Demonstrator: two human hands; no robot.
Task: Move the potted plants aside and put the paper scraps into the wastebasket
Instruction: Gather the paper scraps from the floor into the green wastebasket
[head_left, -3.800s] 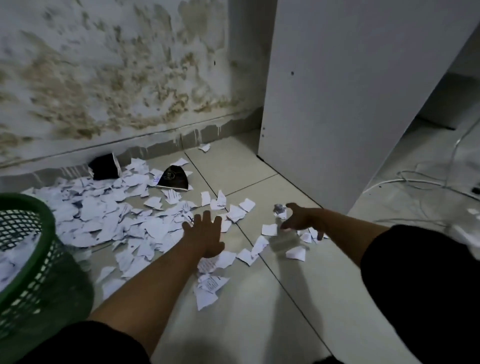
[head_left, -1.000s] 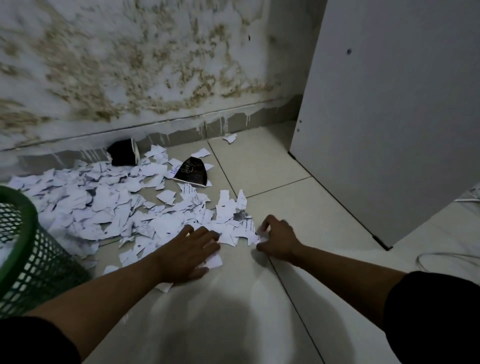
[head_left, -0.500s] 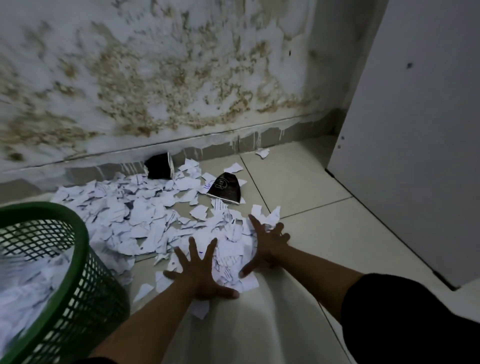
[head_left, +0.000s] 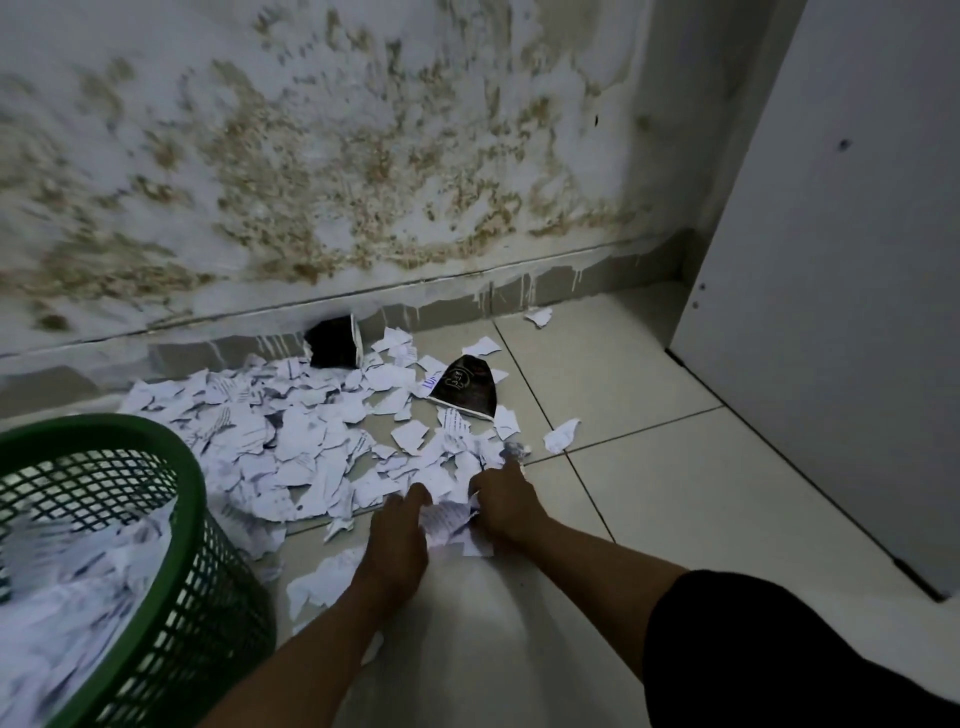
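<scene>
Both hands scooping a clump of torn paper off the floor tiles; spill risk on the way to the bin.

The left hand (head_left: 397, 535) and the right hand (head_left: 501, 501) are curled inward toward each other, pinching a small wad of torn white printed paper scraps (head_left: 449, 522) between them. The big pile of loose scraps (head_left: 291, 431) lies beyond them toward the stained wall (head_left: 311, 156). The green plastic mesh wastebasket (head_left: 171, 447) is at the near left, already part full. No potted plants in view, only two dark crushed paper cups (head_left: 465, 387) among the litter. Likely failures: the grip looks loose, so bits could drop in transit; a forearm swing could knock the light basket or scatter the pile; strays by the white cabinet panel (head_left: 831, 312) could get missed.
</scene>
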